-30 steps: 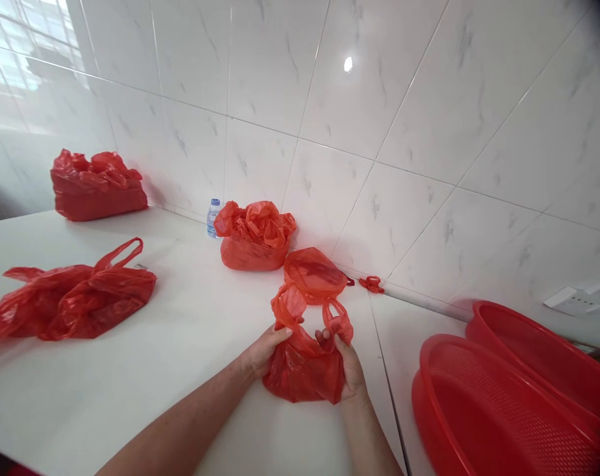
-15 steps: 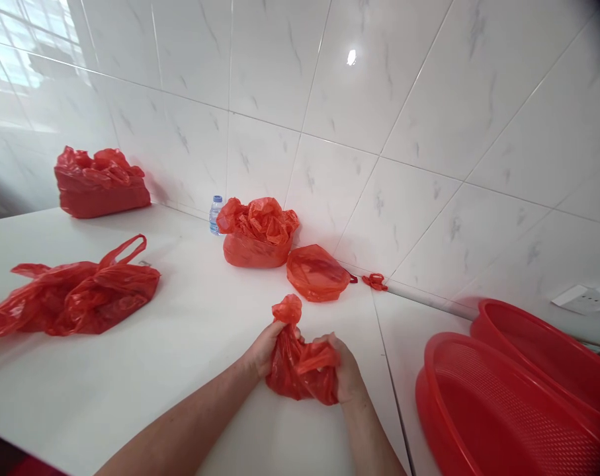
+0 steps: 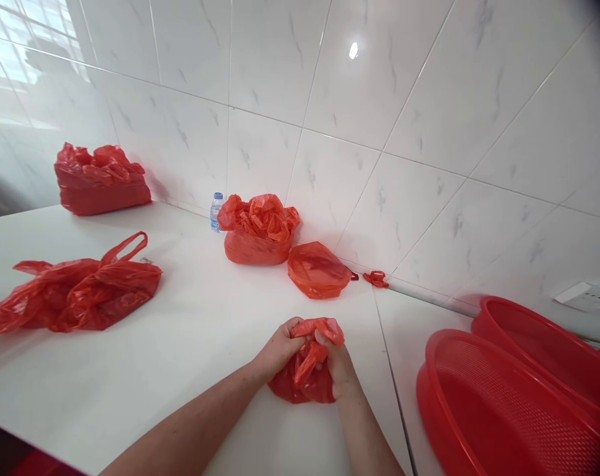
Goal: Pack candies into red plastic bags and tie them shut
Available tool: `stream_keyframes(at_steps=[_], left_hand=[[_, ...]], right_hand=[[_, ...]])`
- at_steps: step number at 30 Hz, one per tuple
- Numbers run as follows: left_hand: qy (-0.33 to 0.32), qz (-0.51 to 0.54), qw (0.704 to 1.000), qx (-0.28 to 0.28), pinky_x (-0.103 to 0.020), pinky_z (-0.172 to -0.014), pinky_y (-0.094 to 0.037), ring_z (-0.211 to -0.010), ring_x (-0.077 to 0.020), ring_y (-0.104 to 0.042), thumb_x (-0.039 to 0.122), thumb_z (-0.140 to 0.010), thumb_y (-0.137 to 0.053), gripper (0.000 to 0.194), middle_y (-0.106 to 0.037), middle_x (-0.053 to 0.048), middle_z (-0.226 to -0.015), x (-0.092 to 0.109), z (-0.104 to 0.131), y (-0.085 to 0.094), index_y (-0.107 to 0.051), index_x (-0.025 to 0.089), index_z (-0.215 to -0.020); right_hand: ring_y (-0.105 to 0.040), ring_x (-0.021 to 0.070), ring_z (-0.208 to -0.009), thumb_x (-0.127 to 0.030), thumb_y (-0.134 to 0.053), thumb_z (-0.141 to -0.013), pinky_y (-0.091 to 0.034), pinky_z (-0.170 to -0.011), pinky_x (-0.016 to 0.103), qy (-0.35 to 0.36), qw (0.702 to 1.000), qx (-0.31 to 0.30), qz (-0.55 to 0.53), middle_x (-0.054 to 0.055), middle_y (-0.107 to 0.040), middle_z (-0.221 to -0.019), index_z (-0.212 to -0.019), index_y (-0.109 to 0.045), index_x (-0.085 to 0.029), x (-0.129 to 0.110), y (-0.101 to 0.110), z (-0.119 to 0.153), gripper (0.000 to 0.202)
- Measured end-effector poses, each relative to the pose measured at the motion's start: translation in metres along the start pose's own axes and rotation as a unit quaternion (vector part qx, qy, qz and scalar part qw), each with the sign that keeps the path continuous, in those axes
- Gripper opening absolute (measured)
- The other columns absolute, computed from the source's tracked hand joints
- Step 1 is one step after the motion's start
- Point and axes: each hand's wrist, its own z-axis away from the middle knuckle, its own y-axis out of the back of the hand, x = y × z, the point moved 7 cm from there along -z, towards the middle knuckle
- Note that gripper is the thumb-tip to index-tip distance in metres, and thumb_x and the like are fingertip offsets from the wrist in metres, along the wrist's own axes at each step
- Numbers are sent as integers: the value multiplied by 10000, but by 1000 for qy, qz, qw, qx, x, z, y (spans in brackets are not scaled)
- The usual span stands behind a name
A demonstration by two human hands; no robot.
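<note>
A small red plastic bag rests on the white table, its contents hidden. My left hand grips the gathered top of the bag from the left. On the other side, my right hand has its fingers closed around the bag's upper part, thumb on top. A loop of the plastic stretches between the two hands, which are close together. Just beyond them lies an orange-red plastic bag, flattened and touching neither hand.
By the wall stand a stuffed red bag, a water bottle and a larger red bag. A handled red bag lies at left. Two red baskets are at right. A small knotted red scrap lies near the wall.
My left hand has shifted right and up along the bag, closer to my right hand. The bag's top, upright before, is now folded over toward the right between both hands.
</note>
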Motion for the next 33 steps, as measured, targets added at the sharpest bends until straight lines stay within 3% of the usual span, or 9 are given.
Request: stream_keyframes(at_steps=[4, 8, 11, 14, 17, 20, 23, 27, 33], left_hand=[[-117, -153, 981, 21, -412, -907, -447, -980, -212, -599, 217, -772, -586, 533, -602, -77, -1098, 8, 4, 7, -396, 231, -1270], [-275, -384, 881, 16, -493, -1045, -324, -1304, -312, -316, 203, -676, -695, 833, -280, -129, -1451, 16, 15, -8, -287, 262, -1400], [-324, -454, 829, 39, -500, -1044, -330, -1321, -321, -278, 274, -726, -686, 631, -263, -106, -1461, 19, 19, -15, -456, 285, -1313], [-297, -387, 870, 76, -412, -978, -419, -1160, -247, -483, 298, -873, -495, 227, -493, -96, -1276, 23, 17, -6, -649, 233, -1028], [-210, -231, 941, 132, -349, -824, -495, -873, -193, -611, 387, -905, -417, 292, -635, -77, -954, 19, 11, 14, -623, 184, -866], [-115, -99, 982, 115, -319, -638, -505, -617, -171, -607, 494, -890, -388, 370, -606, -18, -630, 7, 4, 19, -548, 183, -769], [-72, -27, 994, 75, -302, -555, -481, -537, -171, -596, 536, -876, -379, 398, -568, -2, -543, 1, 1, 15, -483, 192, -705], [-80, 12, 994, 75, -301, -576, -473, -549, -170, -603, 498, -835, -502, 296, -604, 6, -608, 3, 2, 18, -488, 205, -882], [-63, 42, 996, 55, -296, -686, -462, -690, -159, -614, 460, -838, -529, 347, -642, -39, -825, 2, 1, 23, -463, 217, -1077]], right_hand=[[-307, 78, -421, -460, -610, -781, -319, -467, 243, 2, 996, 18, -82, -56, -360, -429, -512, -424, -196, -1, 6, -5, 420], [-284, 78, -404, -479, -601, -768, -292, -430, 238, 1, 997, 68, -47, -64, -322, -414, -496, -396, -205, -2, 11, -7, 437], [-344, 87, -414, -458, -642, -725, -271, -407, 228, -3, 992, 125, 35, -57, -420, -472, -615, -502, -209, -2, 15, -4, 306], [-343, 83, -404, -470, -629, -733, -255, -404, 223, 13, 990, 109, 85, -54, -445, -460, -653, -527, -206, -5, 12, -1, 294], [-338, 75, -401, -500, -556, -786, -289, -437, 229, 24, 995, 39, 84, -28, -503, -480, -654, -542, -189, -8, 4, 2, 338], [-357, 82, -424, -605, -449, -818, -334, -480, 243, 15, 997, -41, 57, -3, -523, -510, -695, -587, -174, -7, -5, 5, 469], [-352, 87, -434, -746, -310, -789, -325, -475, 246, 34, 996, -84, 24, 4, -546, -572, -875, -614, -199, -10, -11, 7, 631], [-340, 92, -446, -781, -261, -770, -305, -472, 248, 58, 994, -92, 28, -7, -520, -578, -951, -602, -221, -11, -9, 4, 680], [-445, 101, -563, -377, -697, -715, -390, -577, 243, 55, 990, -51, 123, -40, -519, -635, -760, -550, -213, -9, -5, 4, 225]])
